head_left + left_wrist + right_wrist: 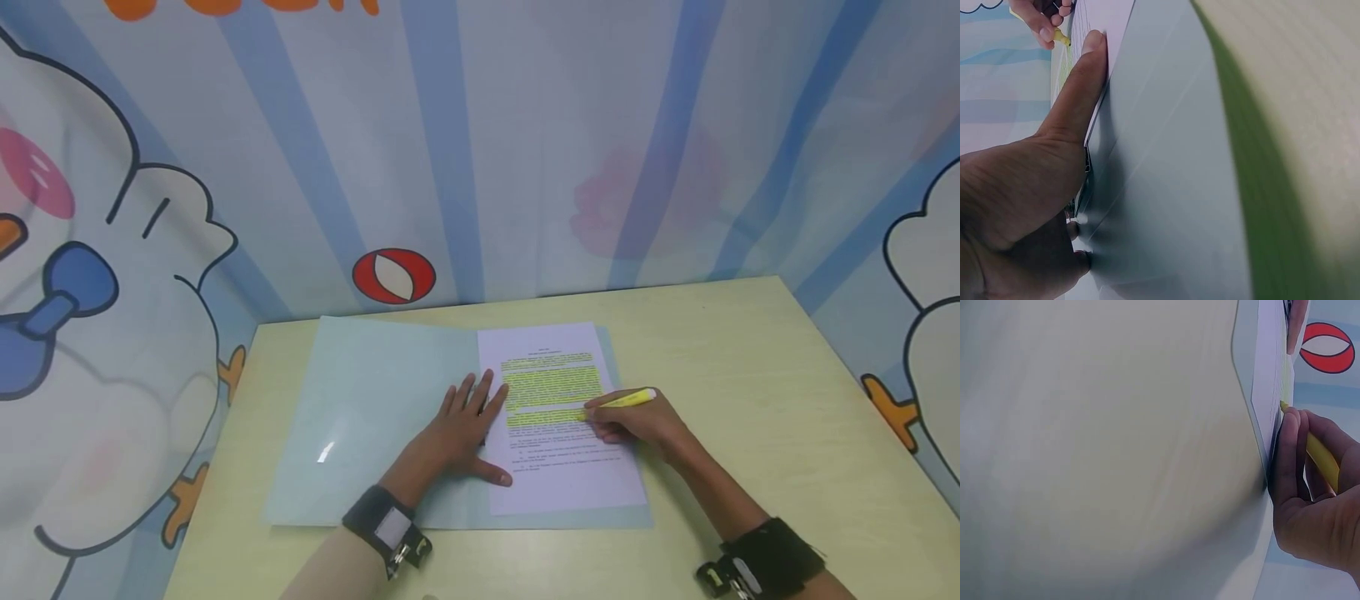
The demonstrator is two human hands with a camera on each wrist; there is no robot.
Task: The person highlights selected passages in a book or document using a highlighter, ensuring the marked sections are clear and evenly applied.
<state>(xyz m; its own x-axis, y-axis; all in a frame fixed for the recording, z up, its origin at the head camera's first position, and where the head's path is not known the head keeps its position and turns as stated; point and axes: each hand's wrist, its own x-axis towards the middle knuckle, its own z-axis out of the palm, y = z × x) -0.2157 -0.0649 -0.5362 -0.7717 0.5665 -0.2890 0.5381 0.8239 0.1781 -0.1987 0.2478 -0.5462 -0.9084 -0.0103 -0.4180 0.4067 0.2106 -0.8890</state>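
Yellow highlighter (633,397), probably light, rigid and best pinched near its tip, is gripped by your right hand (637,421) over the right part of the paper (566,492), your left hand (453,437) spread across its left edge.

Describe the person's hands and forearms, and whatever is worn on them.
The left hand and right hand are ungloved. A black band wraps the left wrist, bearing a pale patch and a small dark device; beyond it, a pale beige sleeve seems to cover the arm. A black strap with a small dark gadget circles the right forearm, where no sleeve shows.
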